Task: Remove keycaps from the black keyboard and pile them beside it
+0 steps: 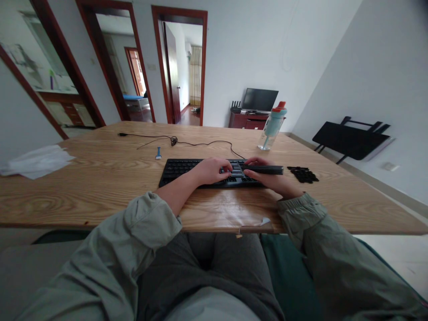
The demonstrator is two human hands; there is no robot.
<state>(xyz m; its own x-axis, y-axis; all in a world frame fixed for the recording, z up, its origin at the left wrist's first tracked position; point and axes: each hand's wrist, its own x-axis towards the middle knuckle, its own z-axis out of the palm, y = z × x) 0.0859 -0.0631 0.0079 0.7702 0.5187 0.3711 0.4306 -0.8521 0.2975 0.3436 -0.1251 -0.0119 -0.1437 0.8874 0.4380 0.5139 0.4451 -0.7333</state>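
Note:
A black keyboard (182, 171) lies on the wooden table (100, 178) in front of me. My left hand (210, 170) rests on its middle with the fingers curled down onto the keys; whether they pinch a key is hidden. My right hand (272, 179) wraps around the keyboard's right end, thumb and fingertips on its edge. A small pile of loose black keycaps (303, 174) lies just right of the keyboard. The keyboard's black cable (200, 143) runs back across the table. A small blue tool (158, 154) lies left of the keyboard's far corner.
A clear water bottle (272, 126) with a red lid stands behind the keyboard on the right. White paper sheets (35, 161) lie at the table's left edge. A folded black table (351, 139) leans on the right wall. Two doorways and a TV stand are behind.

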